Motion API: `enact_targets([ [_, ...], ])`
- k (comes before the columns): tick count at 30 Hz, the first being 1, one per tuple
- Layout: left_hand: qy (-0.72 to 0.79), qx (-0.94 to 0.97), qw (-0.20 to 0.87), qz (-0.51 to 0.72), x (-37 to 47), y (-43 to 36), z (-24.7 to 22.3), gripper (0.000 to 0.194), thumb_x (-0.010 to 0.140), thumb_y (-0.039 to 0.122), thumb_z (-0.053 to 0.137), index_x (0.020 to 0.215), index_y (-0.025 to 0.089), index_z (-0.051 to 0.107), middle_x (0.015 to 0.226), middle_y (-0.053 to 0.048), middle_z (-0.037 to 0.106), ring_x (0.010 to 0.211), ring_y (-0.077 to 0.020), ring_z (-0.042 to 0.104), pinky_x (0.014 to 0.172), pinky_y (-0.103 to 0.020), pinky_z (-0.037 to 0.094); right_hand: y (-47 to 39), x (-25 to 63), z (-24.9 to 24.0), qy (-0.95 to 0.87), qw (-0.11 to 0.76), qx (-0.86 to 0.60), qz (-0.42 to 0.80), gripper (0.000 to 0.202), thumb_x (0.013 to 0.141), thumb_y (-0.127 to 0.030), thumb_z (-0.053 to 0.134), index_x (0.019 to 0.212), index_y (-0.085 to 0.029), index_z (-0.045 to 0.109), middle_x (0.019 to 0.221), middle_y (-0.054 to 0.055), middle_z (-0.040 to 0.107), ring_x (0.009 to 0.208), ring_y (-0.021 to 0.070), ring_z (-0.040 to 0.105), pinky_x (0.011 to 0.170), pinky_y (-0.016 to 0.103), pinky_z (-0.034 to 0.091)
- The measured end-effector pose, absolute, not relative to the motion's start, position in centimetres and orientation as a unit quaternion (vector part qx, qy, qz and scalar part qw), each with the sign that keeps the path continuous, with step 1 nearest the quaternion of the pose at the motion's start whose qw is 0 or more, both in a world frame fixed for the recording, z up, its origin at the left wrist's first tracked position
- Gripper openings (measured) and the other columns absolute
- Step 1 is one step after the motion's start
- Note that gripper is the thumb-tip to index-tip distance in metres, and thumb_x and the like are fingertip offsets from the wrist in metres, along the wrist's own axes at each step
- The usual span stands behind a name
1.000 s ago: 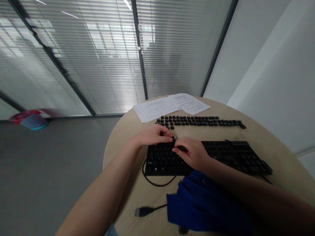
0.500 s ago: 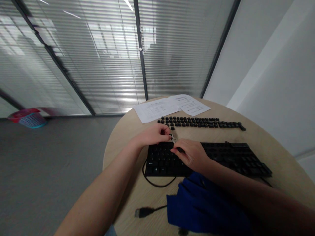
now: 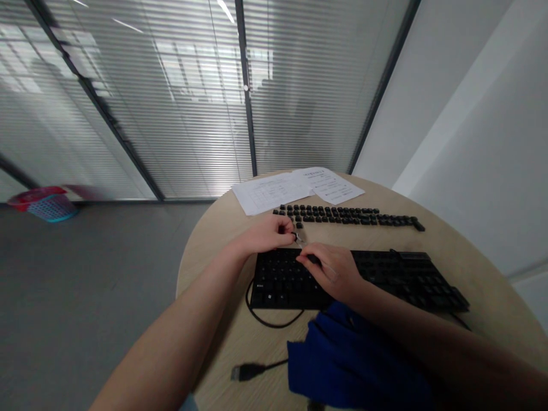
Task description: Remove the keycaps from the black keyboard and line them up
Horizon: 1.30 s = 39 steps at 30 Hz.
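Above the far edge of a black keyboard (image 3: 286, 271), my two hands meet. My left hand (image 3: 269, 233) is closed, its thumb and fingertips pinching a small dark keycap (image 3: 294, 235). My right hand (image 3: 334, 268) is closed around a thin, light metal tool that looks like a wire keycap puller (image 3: 299, 241); its tip reaches the keycap and its grip is mostly hidden by my fingers. Beyond the hands lie rows of loose black keycaps (image 3: 342, 215) on the table. My right hand and forearm cover part of the keyboard's middle.
Printed papers (image 3: 274, 191) lie at the back of the round wooden table (image 3: 222, 274). A blue cloth (image 3: 338, 359) is at the front, beside a cable with a USB plug (image 3: 248, 372). A red and blue basket (image 3: 49, 205) stands on the floor at left.
The view has shifted slightly. Both hands stay together with the keycap and the metal tool between them; the tool's angle differs a little.
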State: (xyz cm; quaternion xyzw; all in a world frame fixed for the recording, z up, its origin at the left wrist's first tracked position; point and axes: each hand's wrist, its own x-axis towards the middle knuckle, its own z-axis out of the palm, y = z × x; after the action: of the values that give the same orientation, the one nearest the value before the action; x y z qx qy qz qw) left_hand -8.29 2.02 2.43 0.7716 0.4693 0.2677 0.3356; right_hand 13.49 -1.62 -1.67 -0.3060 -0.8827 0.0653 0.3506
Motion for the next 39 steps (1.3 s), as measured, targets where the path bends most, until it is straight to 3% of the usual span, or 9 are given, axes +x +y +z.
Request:
enact_targets([
  [11, 0.468, 0.765, 0.327, 0.298, -8.1, 1.9, 2.9, 0.011, 0.07, 0.027, 0.059, 0.066, 0.018, 0.052, 0.061, 0.005, 0.047, 0.056, -0.0097, 0.045, 0.049, -0.022, 0.035, -1.8, 13.4, -1.2, -0.887, 0.346, -0.303, 0.05, 0.028, 0.102, -0.037, 0.047, 0.091, -0.019, 0.066, 0.079, 0.003, 0.072, 0.071, 0.0161, 0.067, 0.066, 0.026, 0.041],
  [19, 0.451, 0.693, 0.377, 0.418, -9.4, 2.0, 3.9, 0.014, 0.074, 0.029, 0.062, 0.072, 0.019, 0.053, 0.064, 0.004, 0.049, 0.056, -0.0095, 0.049, 0.05, -0.023, 0.047, -0.2, 14.1, 0.3, -0.839, 0.322, -0.437, 0.042, 0.019, 0.096, -0.036, 0.055, 0.089, -0.021, 0.066, 0.076, 0.001, 0.07, 0.068, 0.0159, 0.062, 0.061, 0.027, 0.035],
  [22, 0.432, 0.71, 0.394, 0.392, -8.9, 2.0, 3.7, 0.019, 0.077, 0.033, 0.065, 0.074, 0.018, 0.054, 0.065, 0.004, 0.049, 0.056, -0.0089, 0.049, 0.05, -0.023, 0.046, -0.2, 14.3, 2.0, -0.852, 0.309, -0.42, 0.038, 0.026, 0.098, -0.038, 0.051, 0.083, -0.021, 0.065, 0.072, 0.001, 0.066, 0.067, 0.0164, 0.059, 0.062, 0.029, 0.035],
  [25, 0.405, 0.716, 0.41, 0.394, -8.4, 2.0, 3.3, 0.019, 0.079, 0.034, 0.067, 0.077, 0.018, 0.056, 0.066, 0.005, 0.049, 0.056, -0.0084, 0.048, 0.051, -0.022, 0.045, -0.1, 14.6, 3.5, -0.87, 0.312, -0.382, -0.011, 0.038, 0.102, -0.035, 0.041, 0.077, -0.019, 0.065, 0.078, 0.006, 0.065, 0.079, 0.0207, 0.058, 0.071, 0.033, 0.039],
  [28, 0.387, 0.71, 0.43, 0.402, -8.2, 2.0, 3.0, 0.019, 0.078, 0.033, 0.069, 0.078, 0.017, 0.058, 0.067, 0.005, 0.05, 0.057, -0.008, 0.049, 0.052, -0.022, 0.045, 0.3, 14.9, 4.1, -0.876, 0.336, -0.343, -0.042, 0.031, 0.101, -0.025, 0.039, 0.092, -0.017, 0.067, 0.096, 0.011, 0.066, 0.094, 0.0248, 0.057, 0.086, 0.039, 0.042],
  [31, 0.382, 0.704, 0.449, 0.396, -7.9, 2.0, 2.8, 0.019, 0.078, 0.033, 0.07, 0.079, 0.017, 0.059, 0.066, 0.005, 0.051, 0.057, -0.0078, 0.049, 0.052, -0.022, 0.044, 0.7, 15.1, 3.8, -0.882, 0.344, -0.32, -0.019, 0.028, 0.098, -0.015, 0.039, 0.112, -0.017, 0.063, 0.103, 0.01, 0.067, 0.095, 0.0226, 0.06, 0.085, 0.037, 0.045],
  [35, 0.371, 0.689, 0.492, 0.383, -7.2, 1.6, 2.8, 0.022, 0.078, 0.036, 0.07, 0.081, 0.018, 0.058, 0.065, 0.006, 0.051, 0.055, -0.008, 0.049, 0.051, -0.022, 0.044, 0.9, 15.2, 2.7, -0.9, 0.299, -0.314, -0.035, 0.024, 0.098, -0.026, 0.048, 0.116, -0.02, 0.064, 0.098, 0.008, 0.07, 0.083, 0.0202, 0.063, 0.072, 0.032, 0.046],
  [39, 0.365, 0.681, 0.518, 0.368, -6.4, 1.3, 2.8, 0.023, 0.078, 0.037, 0.069, 0.079, 0.018, 0.056, 0.067, 0.006, 0.052, 0.055, -0.0081, 0.049, 0.051, -0.023, 0.044, 0.9, 15.1, 2.1, -0.895, 0.315, -0.312, -0.049, 0.022, 0.097, -0.033, 0.055, 0.112, -0.021, 0.067, 0.103, 0.007, 0.073, 0.088, 0.0199, 0.067, 0.075, 0.031, 0.049],
])
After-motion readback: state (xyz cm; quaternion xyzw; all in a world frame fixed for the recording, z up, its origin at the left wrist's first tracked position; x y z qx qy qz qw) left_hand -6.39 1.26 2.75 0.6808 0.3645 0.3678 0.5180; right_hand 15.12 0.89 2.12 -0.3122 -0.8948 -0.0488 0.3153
